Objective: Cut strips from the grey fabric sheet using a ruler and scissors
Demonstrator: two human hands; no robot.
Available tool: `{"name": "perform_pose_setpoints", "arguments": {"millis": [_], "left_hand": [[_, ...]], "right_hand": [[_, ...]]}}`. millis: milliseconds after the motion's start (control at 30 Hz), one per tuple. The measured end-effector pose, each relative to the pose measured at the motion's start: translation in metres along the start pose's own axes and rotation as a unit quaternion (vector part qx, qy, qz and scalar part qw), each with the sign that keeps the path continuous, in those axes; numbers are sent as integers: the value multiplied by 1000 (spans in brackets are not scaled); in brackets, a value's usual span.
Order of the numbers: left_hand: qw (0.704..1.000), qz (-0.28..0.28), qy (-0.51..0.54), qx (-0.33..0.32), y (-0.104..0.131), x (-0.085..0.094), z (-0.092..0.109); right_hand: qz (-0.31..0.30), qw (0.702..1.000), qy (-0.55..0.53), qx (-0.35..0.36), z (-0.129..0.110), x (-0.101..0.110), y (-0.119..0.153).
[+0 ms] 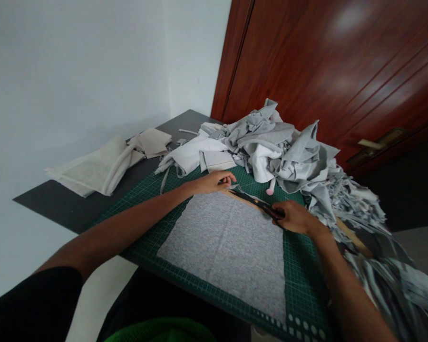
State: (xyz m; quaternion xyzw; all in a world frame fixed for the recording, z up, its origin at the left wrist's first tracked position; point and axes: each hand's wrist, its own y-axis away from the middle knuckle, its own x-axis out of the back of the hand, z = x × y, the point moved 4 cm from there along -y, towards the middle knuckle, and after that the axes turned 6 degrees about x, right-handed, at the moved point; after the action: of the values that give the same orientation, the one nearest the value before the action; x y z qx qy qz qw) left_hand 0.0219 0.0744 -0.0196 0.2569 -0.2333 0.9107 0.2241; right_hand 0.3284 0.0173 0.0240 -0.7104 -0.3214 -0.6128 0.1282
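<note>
A piece of heather-grey fabric [224, 242] lies flat on a green cutting mat [301, 280], with a faint crease down its middle. My right hand [295, 217] is closed around the handles of black scissors [260, 204], whose blades point left along the fabric's far edge. A narrow tan strip shows beside the blades; I cannot tell what it is. At the far left corner of the fabric, my left hand [216, 181] has its fingers curled in a pinch at the edge, close to the scissor tips. A thin grey strip of cloth [245, 191] curls beyond the blades.
Behind the mat rises a heap of grey and white cloth scraps [271, 137], with shredded strips [356, 199] to its right. Folded cream fabric [92, 166] lies at the left on the dark tabletop [67, 204]. A wooden door [306, 61] and white wall [92, 61] stand behind.
</note>
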Motion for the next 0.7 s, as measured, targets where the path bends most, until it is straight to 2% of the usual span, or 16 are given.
{"name": "perform_pose_setpoints", "arguments": {"millis": [267,533,700], "left_hand": [[1000,9,-16,-14,2,2,4],[1000,15,-19,-9,1,2,3],[1000,19,-21,-11,1,3,6]], "right_hand": [[7,1000,24,13,-11,-1,-17],[6,999,-24,30,-2,-7,-20],[12,1000,3,20,-4,-4,-23]]}}
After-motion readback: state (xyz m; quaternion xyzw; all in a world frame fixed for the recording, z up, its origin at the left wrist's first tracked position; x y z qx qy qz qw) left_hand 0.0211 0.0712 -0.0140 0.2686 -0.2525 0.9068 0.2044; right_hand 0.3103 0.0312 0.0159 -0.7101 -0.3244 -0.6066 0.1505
